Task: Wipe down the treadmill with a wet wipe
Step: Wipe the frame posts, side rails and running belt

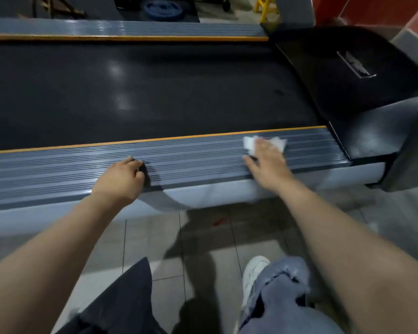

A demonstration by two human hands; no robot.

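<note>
The treadmill lies across the view, with a black belt (143, 92) between two grey ribbed side rails edged in orange. On the near side rail (191, 155), close to its right end, my right hand (266, 157) presses flat on a crumpled white wet wipe (249, 143); the wipe sticks out on both sides of my fingers. My left hand (121, 179) rests on the same rail further left, its fingers curled with the tips on the ribs, holding nothing.
The black motor cover (348, 68) rises at the right end of the belt. The far side rail (130, 30) runs along the top. A blue weight plate (163, 9) and a yellow stool (267, 6) stand beyond. My knees and a white shoe (253, 273) are over the grey tiled floor.
</note>
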